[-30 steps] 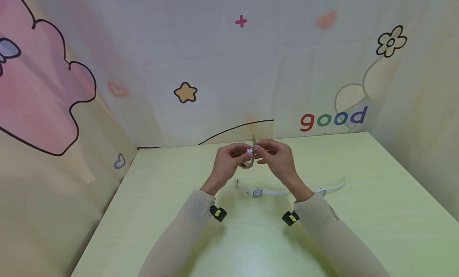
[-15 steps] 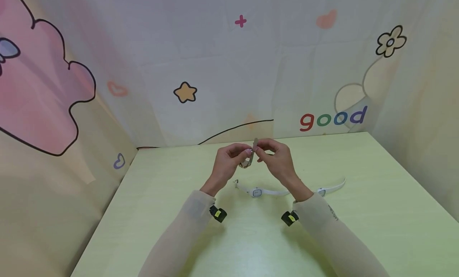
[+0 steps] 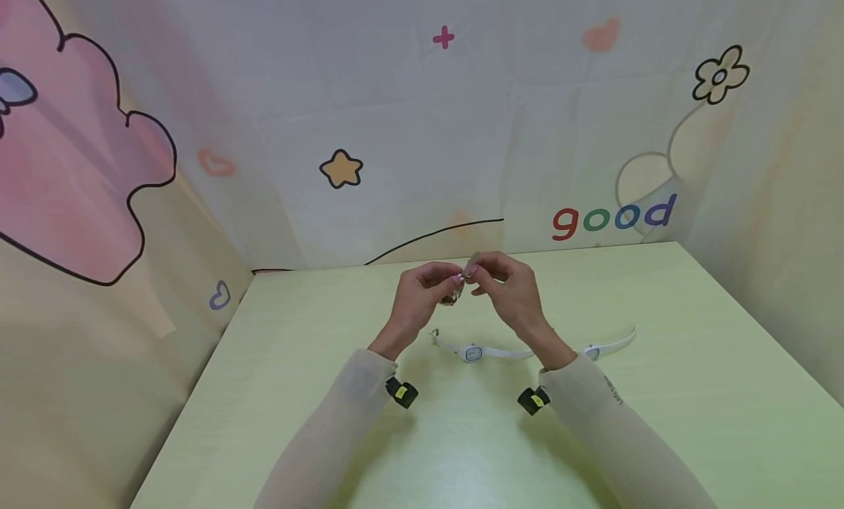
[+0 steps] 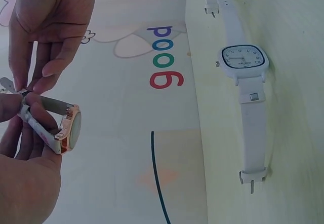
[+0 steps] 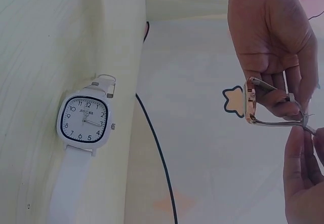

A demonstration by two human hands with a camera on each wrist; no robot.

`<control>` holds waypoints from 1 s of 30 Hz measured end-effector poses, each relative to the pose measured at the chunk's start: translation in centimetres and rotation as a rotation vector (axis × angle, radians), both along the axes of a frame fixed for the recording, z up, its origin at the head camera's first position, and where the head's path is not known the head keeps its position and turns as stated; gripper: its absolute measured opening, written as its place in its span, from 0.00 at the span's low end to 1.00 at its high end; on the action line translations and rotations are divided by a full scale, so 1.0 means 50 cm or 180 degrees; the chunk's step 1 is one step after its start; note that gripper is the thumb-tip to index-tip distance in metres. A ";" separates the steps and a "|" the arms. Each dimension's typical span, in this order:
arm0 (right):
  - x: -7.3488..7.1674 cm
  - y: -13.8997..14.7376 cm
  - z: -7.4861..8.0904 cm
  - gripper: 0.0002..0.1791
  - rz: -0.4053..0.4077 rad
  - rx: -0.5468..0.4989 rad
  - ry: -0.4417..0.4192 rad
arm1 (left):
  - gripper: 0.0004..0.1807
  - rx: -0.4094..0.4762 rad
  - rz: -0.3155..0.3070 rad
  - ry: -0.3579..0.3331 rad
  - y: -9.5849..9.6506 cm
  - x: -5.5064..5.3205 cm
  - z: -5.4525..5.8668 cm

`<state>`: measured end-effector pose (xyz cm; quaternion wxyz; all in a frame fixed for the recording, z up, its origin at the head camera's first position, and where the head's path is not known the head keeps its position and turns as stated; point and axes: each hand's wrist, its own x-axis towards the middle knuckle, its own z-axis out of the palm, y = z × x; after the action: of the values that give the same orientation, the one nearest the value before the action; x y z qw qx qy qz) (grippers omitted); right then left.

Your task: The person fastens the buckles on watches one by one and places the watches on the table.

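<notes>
In the head view, both hands meet above the back of the table, over a wristwatch (image 3: 450, 299) with a rose-gold case. My left hand (image 3: 417, 296) pinches the buckle end of its strap between thumb and fingers. My right hand (image 3: 513, 285) pinches the other strap end close beside it. Seen from the left wrist, the watch case (image 4: 74, 129) hangs at the bottom of the loop made by the pale greyish strap (image 4: 55, 104). From the right wrist, the strap ends cross at the buckle (image 5: 305, 118), partly hidden by fingertips.
On the table (image 3: 461, 450) below the hands lies a white watch (image 3: 472, 354), its strap stretched out sideways. A second white watch (image 3: 592, 352) lies to its right, partly hidden by the right forearm. A printed curtain (image 3: 409, 113) hangs behind the table's back edge.
The strap end sticking up above my fingers has tilted to the right and shows less. My right fingertips have moved slightly closer to the left ones. The white watches have stayed put.
</notes>
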<state>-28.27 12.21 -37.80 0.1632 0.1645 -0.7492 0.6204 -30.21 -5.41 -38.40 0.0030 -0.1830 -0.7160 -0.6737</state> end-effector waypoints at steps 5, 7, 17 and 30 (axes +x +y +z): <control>0.003 -0.001 0.003 0.11 0.0040 -0.0086 0.0030 | 0.11 0.0083 -0.0022 -0.0053 0.000 -0.001 -0.003; 0.003 0.000 0.003 0.10 0.0044 -0.0099 0.0030 | 0.11 0.0108 -0.0027 -0.0061 0.000 -0.002 -0.004; -0.003 0.003 0.002 0.10 -0.0040 -0.0040 0.0046 | 0.11 0.0102 -0.0011 -0.0075 0.002 -0.004 -0.003; 0.000 0.006 0.008 0.12 -0.0074 -0.0054 -0.0010 | 0.10 0.0051 -0.0002 -0.0008 0.002 -0.006 -0.003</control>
<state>-28.28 12.53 -37.39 0.1706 0.1534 -0.7461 0.6251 -30.51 -5.31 -38.57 0.0033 -0.1824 -0.7106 -0.6796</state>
